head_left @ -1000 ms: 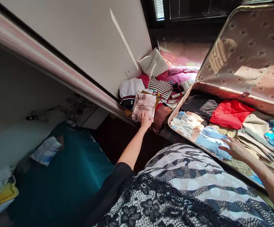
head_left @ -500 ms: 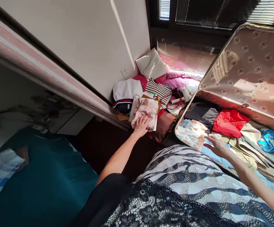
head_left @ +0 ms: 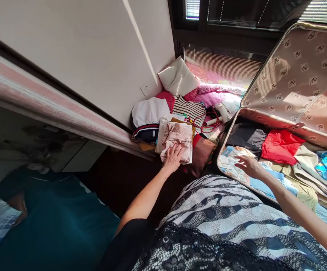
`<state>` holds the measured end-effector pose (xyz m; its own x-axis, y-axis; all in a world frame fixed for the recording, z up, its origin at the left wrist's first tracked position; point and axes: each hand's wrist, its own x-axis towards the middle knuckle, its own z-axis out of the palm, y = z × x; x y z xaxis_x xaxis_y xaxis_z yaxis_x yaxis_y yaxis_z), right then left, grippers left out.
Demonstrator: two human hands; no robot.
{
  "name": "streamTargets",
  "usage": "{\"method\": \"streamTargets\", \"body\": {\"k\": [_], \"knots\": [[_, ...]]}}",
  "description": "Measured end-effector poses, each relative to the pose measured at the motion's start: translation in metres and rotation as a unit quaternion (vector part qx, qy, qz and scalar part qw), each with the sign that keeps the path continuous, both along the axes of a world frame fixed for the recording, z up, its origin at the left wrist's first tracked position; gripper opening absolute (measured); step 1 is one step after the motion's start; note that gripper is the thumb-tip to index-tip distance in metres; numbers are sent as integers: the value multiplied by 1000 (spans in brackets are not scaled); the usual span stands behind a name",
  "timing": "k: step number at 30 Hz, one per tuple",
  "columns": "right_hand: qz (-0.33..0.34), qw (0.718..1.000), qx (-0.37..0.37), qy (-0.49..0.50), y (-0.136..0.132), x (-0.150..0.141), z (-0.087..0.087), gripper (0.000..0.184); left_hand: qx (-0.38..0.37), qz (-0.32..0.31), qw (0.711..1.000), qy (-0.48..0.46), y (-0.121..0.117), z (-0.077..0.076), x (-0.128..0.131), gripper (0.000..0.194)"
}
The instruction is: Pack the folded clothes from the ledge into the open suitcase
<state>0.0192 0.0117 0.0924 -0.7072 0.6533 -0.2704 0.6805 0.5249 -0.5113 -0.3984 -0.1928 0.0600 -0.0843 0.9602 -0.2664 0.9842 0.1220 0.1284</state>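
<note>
My left hand lies flat, fingers apart, on a folded pink printed cloth that tops a pile of clothes on the floor by the wall. An open suitcase stands to the right, its lid raised. My right hand hovers open over the pale folded clothes at the suitcase's near left corner, holding nothing. A red garment and a dark grey one lie deeper in the case.
A white pillow, a striped garment, a red cable and pink bedding crowd the corner under the window blinds. A sliding wardrobe rail runs along the left. A teal sheet covers the lower left.
My right hand has moved left across the suitcase, from the light blue garment to the pale clothes at its corner. My left hand has slid lower on the pink printed cloth.
</note>
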Motion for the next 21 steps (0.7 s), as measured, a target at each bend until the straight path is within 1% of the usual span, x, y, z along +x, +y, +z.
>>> {"method": "streamTargets", "body": {"k": [4,8,11,14,16,18,20,21], "knots": [[-4,999,19,33,20,-27,9,44,15,31,999,-5,4,-8,7,76],[21,999,17,26,28,-51,13,46,30,26,999,-24,7,-10,3,68],[32,999,11,18,26,-64,14,44,18,4,999,-29,6,-9,-5,74],[40,999,-28,20,24,-81,15,40,7,-26,999,-36,4,-8,-12,95],[48,996,-69,28,23,-103,15,37,8,-36,998,-45,2,-9,-15,108],[45,993,-101,40,24,-136,14,38,17,-39,997,-60,1,-10,-16,117],[40,991,-114,58,27,-175,10,42,30,-35,996,-78,1,-10,-16,118],[36,990,-116,67,28,-196,7,44,39,-29,995,-85,1,-10,-15,114]]}}
